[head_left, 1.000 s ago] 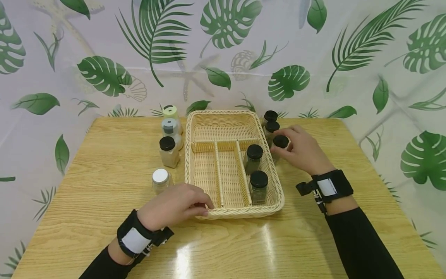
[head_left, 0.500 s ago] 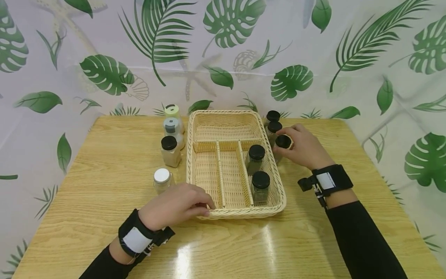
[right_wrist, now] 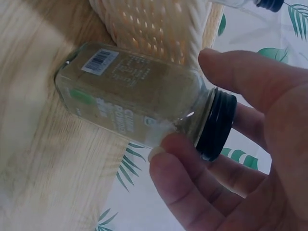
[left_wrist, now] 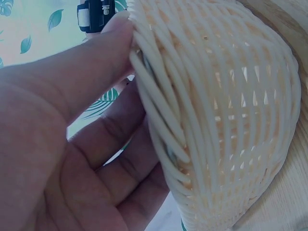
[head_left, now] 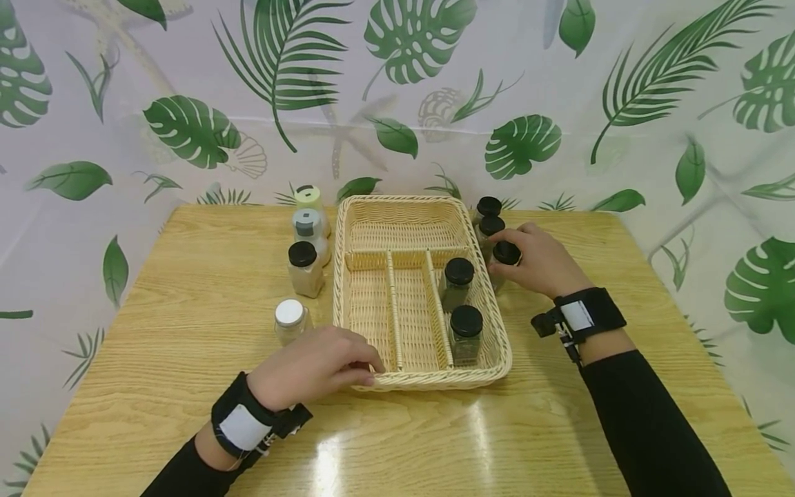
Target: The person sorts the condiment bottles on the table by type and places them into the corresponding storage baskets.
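Observation:
My left hand (head_left: 319, 366) grips the near left rim of a woven basket (head_left: 428, 378), thumb on one side and fingers on the other, as the left wrist view shows. At the basket's right side, my right hand (head_left: 540, 261) has its thumb and fingers curled round the neck of a spice jar (right_wrist: 139, 91) with a black lid (right_wrist: 217, 125) and brownish powder inside. This jar stands on the table outside the basket wall. Two black-lidded jars, one farther back (head_left: 457, 283) and one nearer (head_left: 466, 335), stand in the basket's right compartment.
Two more black-lidded jars (head_left: 491, 226) stand behind the held one. Left of the basket are a white-lidded jar (head_left: 290, 314), a black-lidded jar (head_left: 304, 270), a grey-topped container (head_left: 307, 224) and a yellow-green-topped one (head_left: 308, 197). A leaf-print cloth (head_left: 447, 159) hangs behind the table (head_left: 199, 297).

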`<action>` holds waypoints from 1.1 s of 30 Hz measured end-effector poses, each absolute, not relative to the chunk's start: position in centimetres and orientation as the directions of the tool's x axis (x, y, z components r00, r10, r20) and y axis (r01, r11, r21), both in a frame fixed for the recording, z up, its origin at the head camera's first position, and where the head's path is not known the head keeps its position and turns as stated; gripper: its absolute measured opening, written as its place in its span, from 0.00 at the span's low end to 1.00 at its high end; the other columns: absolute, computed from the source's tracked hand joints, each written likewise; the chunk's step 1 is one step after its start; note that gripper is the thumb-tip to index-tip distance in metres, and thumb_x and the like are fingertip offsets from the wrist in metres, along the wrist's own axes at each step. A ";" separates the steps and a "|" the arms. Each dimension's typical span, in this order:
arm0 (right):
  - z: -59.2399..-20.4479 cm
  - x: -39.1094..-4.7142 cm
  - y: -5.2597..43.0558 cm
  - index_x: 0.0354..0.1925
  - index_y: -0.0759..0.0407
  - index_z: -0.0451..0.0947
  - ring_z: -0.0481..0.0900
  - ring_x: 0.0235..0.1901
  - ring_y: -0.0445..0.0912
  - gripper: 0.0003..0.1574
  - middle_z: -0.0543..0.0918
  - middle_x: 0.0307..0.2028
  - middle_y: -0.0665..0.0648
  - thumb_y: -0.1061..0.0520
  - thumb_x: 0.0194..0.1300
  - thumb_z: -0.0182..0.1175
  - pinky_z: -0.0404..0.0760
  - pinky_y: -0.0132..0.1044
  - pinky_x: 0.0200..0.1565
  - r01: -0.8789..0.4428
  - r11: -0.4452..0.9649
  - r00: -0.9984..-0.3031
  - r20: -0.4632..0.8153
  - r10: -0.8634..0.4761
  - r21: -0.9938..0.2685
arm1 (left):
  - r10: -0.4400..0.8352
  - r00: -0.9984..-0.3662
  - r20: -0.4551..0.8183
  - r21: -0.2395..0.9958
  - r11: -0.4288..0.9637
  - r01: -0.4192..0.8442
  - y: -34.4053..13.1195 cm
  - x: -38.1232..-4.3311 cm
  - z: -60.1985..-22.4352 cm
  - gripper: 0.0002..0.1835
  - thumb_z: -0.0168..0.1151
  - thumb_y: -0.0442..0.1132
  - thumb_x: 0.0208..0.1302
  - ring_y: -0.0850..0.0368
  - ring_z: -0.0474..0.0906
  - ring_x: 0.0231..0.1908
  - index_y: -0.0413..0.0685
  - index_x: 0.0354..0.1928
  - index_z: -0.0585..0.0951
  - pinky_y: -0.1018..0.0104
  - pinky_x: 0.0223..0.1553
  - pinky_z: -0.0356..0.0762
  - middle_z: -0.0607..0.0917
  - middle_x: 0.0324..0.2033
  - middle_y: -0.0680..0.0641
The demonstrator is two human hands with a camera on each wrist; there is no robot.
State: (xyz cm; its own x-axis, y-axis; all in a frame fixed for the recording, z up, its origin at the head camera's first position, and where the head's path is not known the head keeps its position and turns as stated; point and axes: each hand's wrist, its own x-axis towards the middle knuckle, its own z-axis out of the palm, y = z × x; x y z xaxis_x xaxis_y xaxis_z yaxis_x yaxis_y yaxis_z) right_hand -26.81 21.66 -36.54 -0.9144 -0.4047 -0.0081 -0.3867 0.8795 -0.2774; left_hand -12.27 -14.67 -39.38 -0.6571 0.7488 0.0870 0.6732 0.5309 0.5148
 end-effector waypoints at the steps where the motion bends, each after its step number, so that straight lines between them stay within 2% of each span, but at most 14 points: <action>1: -36.5 -26.9 21.6 0.65 0.54 0.74 0.75 0.53 0.64 0.34 0.74 0.58 0.69 0.45 0.65 0.67 0.76 0.61 0.51 -0.388 0.881 -0.914 -0.014 -0.406 -0.269 | 0.749 -0.657 0.087 0.516 0.531 0.673 -14.7 -12.3 -39.4 0.07 0.64 0.47 0.67 0.73 0.76 0.33 0.58 0.42 0.87 0.72 0.38 0.77 0.86 0.36 0.62; 11: -36.5 -27.6 21.5 0.63 0.54 0.76 0.79 0.49 0.62 0.32 0.80 0.53 0.68 0.44 0.64 0.67 0.77 0.59 0.48 -0.409 0.892 -0.905 -0.035 -0.423 -0.194 | 0.750 -0.654 0.098 0.525 0.519 0.674 -14.7 -12.3 -39.2 0.05 0.65 0.46 0.68 0.73 0.76 0.32 0.58 0.41 0.87 0.73 0.37 0.77 0.86 0.35 0.62; 26: -36.9 -27.6 21.3 0.61 0.55 0.78 0.78 0.54 0.64 0.29 0.80 0.56 0.69 0.48 0.64 0.67 0.76 0.60 0.53 -0.413 0.893 -0.908 0.001 -0.420 -0.178 | 0.750 -0.655 0.093 0.522 0.524 0.673 -14.7 -12.3 -39.2 0.06 0.65 0.46 0.67 0.73 0.76 0.32 0.57 0.42 0.87 0.73 0.37 0.77 0.86 0.36 0.61; 33: -36.9 -27.7 21.3 0.60 0.55 0.79 0.78 0.53 0.64 0.27 0.81 0.54 0.69 0.49 0.64 0.67 0.76 0.60 0.53 -0.428 0.886 -0.903 0.036 -0.429 -0.179 | 0.752 -0.651 0.098 0.525 0.517 0.676 -14.7 -12.2 -39.3 0.07 0.65 0.46 0.67 0.74 0.76 0.32 0.57 0.42 0.87 0.73 0.38 0.77 0.86 0.36 0.61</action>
